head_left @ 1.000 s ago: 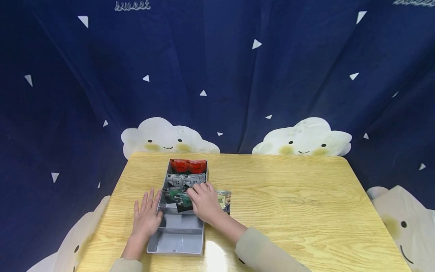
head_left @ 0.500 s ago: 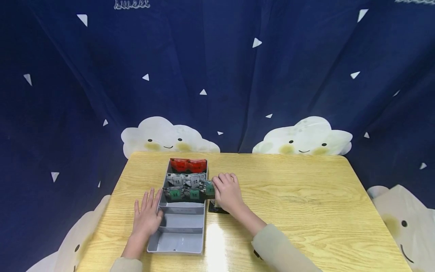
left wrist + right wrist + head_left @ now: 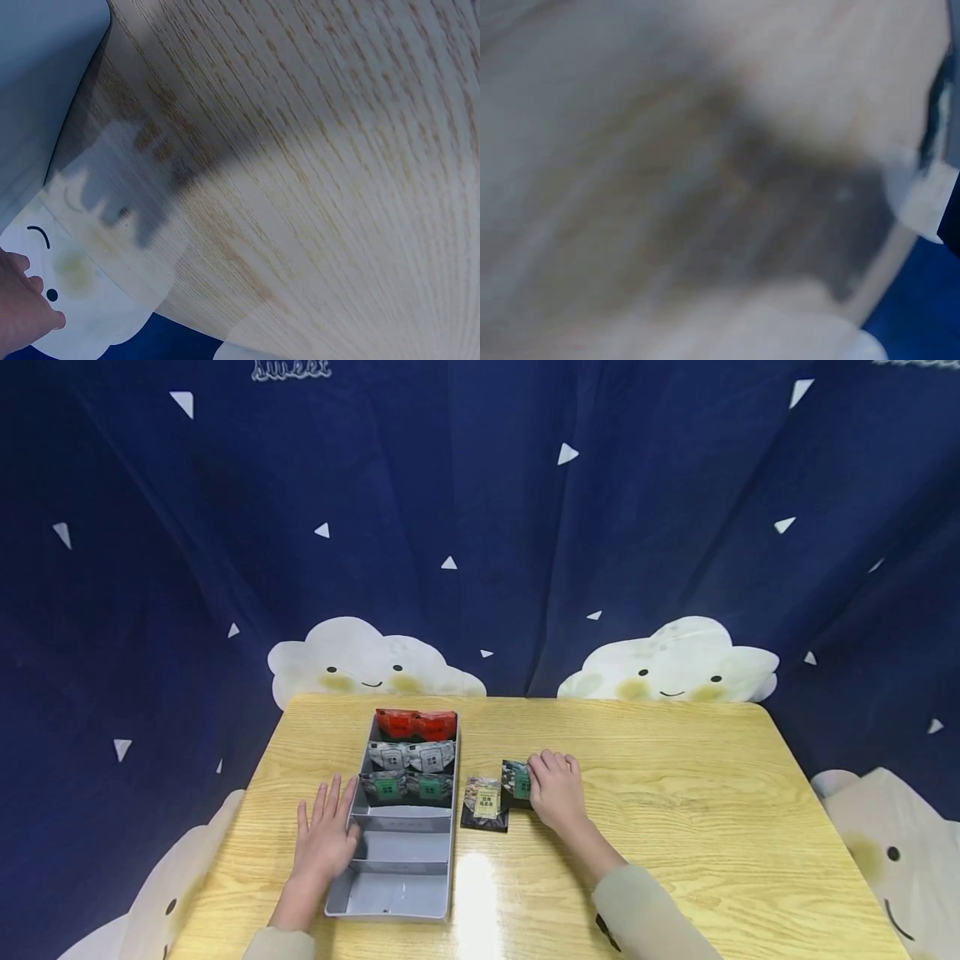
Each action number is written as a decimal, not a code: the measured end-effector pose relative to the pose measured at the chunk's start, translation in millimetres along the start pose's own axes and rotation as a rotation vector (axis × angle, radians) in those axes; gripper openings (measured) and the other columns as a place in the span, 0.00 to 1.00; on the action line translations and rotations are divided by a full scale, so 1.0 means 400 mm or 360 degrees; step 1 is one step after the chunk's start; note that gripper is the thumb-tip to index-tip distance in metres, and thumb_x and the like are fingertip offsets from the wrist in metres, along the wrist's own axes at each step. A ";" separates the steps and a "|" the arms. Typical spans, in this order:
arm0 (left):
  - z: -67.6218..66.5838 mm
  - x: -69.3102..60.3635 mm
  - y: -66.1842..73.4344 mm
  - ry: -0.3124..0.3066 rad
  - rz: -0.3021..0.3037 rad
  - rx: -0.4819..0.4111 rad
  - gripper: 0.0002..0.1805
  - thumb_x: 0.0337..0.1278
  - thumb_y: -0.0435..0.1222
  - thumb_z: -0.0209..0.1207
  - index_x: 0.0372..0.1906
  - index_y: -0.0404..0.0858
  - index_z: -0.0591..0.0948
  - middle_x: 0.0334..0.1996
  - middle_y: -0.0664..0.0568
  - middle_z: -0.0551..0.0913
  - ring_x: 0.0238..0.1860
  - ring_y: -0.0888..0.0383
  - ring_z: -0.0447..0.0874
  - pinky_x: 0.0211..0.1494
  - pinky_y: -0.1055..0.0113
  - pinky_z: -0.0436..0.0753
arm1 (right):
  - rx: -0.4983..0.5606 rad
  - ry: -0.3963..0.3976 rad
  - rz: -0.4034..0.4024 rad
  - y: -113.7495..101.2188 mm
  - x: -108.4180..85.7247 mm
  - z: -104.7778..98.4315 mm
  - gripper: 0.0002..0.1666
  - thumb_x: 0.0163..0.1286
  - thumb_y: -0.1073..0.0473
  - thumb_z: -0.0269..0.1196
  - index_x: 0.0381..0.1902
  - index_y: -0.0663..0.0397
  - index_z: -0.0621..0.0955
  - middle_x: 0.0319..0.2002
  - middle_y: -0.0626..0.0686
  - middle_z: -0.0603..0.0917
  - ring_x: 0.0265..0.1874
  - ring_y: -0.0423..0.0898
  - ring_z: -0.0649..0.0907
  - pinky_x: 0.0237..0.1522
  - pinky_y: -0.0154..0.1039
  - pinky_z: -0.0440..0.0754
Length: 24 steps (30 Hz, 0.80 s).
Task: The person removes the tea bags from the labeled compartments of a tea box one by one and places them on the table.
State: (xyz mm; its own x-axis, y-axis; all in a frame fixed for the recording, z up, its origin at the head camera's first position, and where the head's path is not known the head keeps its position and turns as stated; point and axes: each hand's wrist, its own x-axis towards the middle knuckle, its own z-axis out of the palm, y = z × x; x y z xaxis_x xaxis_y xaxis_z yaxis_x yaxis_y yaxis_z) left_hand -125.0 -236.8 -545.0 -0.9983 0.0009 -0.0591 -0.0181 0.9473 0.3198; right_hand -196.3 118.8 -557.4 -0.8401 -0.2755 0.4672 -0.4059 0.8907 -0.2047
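Observation:
My right hand [image 3: 558,788] pinches the right side of a dark sachet with a green label [image 3: 516,783], over the table right of the box. Left of it, a sachet with a pale yellow label [image 3: 484,803] lies flat on the wood. My left hand [image 3: 326,835] rests with extended fingers against the left side of a grey divided box [image 3: 397,895]. Inside the box, from the back, stand red sachets [image 3: 416,725], silver-grey sachets [image 3: 411,757] and two green-labelled sachets [image 3: 407,788]. A bit of the left hand [image 3: 28,307] shows in the left wrist view.
The box's front compartments [image 3: 399,847] show bare floors. Wooden tabletop [image 3: 660,810] extends to the right, with a dark blue cloud-print curtain [image 3: 525,527] behind it. The right wrist view is blurred, with a strip of box or sachet at its right edge.
My right hand has moved from over the green row rightward out of the box, carrying a green-labelled sachet past the yellow-labelled one, which is now uncovered. The left hand has stayed put.

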 end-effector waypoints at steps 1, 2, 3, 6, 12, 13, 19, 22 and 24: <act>0.000 0.000 0.000 0.0002 0.0000 0.0002 0.37 0.57 0.36 0.47 0.72 0.42 0.49 0.71 0.39 0.42 0.70 0.40 0.34 0.67 0.41 0.31 | 0.0002 -0.0011 0.0009 0.010 -0.008 0.005 0.08 0.67 0.58 0.48 0.29 0.50 0.72 0.25 0.48 0.69 0.31 0.49 0.71 0.47 0.50 0.67; 0.001 0.000 0.000 0.0003 0.0000 0.0005 0.37 0.57 0.37 0.47 0.72 0.42 0.49 0.71 0.39 0.43 0.70 0.40 0.34 0.67 0.41 0.32 | 0.0000 -0.0023 0.0016 0.019 -0.016 0.010 0.08 0.67 0.58 0.48 0.29 0.50 0.72 0.25 0.48 0.69 0.31 0.49 0.71 0.47 0.50 0.67; 0.001 0.000 -0.001 0.0005 0.0001 0.0009 0.37 0.57 0.37 0.47 0.72 0.42 0.49 0.71 0.39 0.43 0.70 0.40 0.34 0.67 0.41 0.32 | 0.0000 -0.0029 0.0023 0.027 -0.023 0.016 0.07 0.66 0.58 0.48 0.29 0.50 0.73 0.25 0.48 0.70 0.31 0.49 0.72 0.47 0.50 0.67; 0.002 -0.001 -0.002 0.0007 0.0003 0.0014 0.37 0.57 0.37 0.47 0.72 0.42 0.49 0.71 0.39 0.43 0.70 0.40 0.35 0.67 0.41 0.32 | -0.0016 -0.0069 0.0043 0.048 -0.045 0.031 0.07 0.66 0.59 0.49 0.30 0.50 0.73 0.26 0.48 0.71 0.31 0.49 0.73 0.46 0.50 0.67; 0.006 -0.002 -0.004 0.0011 0.0002 0.0008 0.37 0.57 0.37 0.48 0.72 0.42 0.49 0.71 0.39 0.43 0.70 0.39 0.36 0.67 0.41 0.31 | -0.0082 -0.0176 0.0113 0.070 -0.077 0.060 0.06 0.67 0.58 0.50 0.32 0.49 0.75 0.28 0.48 0.72 0.33 0.49 0.73 0.46 0.50 0.68; 0.007 -0.002 -0.004 0.0012 0.0001 0.0010 0.37 0.57 0.37 0.48 0.72 0.42 0.49 0.71 0.39 0.43 0.70 0.39 0.36 0.67 0.41 0.32 | -0.0092 -0.0196 0.0132 0.071 -0.081 0.063 0.06 0.67 0.57 0.50 0.33 0.49 0.75 0.28 0.48 0.72 0.34 0.49 0.73 0.47 0.50 0.68; 0.005 -0.001 -0.002 0.0009 -0.0004 0.0002 0.37 0.57 0.37 0.47 0.72 0.42 0.49 0.71 0.39 0.44 0.70 0.40 0.35 0.67 0.41 0.32 | -0.0152 -0.0297 0.0232 0.070 -0.090 0.087 0.06 0.70 0.54 0.49 0.36 0.48 0.72 0.31 0.50 0.69 0.37 0.51 0.72 0.48 0.51 0.67; 0.003 -0.001 -0.001 0.0005 -0.0006 -0.0003 0.37 0.57 0.37 0.47 0.72 0.42 0.49 0.71 0.39 0.43 0.70 0.40 0.35 0.67 0.41 0.32 | -0.0174 -0.0329 0.0259 0.068 -0.090 0.099 0.07 0.71 0.53 0.48 0.36 0.48 0.70 0.32 0.51 0.69 0.38 0.51 0.70 0.48 0.50 0.67; 0.002 -0.001 -0.001 0.0001 -0.0008 -0.0001 0.37 0.57 0.37 0.47 0.72 0.42 0.49 0.71 0.39 0.43 0.70 0.40 0.34 0.67 0.41 0.32 | -0.0187 -0.0346 0.0271 0.066 -0.090 0.105 0.07 0.71 0.53 0.47 0.36 0.49 0.70 0.32 0.52 0.68 0.38 0.51 0.69 0.48 0.50 0.66</act>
State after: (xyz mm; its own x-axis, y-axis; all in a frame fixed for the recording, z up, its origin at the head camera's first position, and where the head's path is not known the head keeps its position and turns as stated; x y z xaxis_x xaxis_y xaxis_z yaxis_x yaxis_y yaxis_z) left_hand -124.7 -236.8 -545.9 -0.9982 -0.0040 -0.0604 -0.0232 0.9471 0.3201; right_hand -191.8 137.0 -615.7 -0.9550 -0.1784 0.2370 -0.2189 0.9630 -0.1572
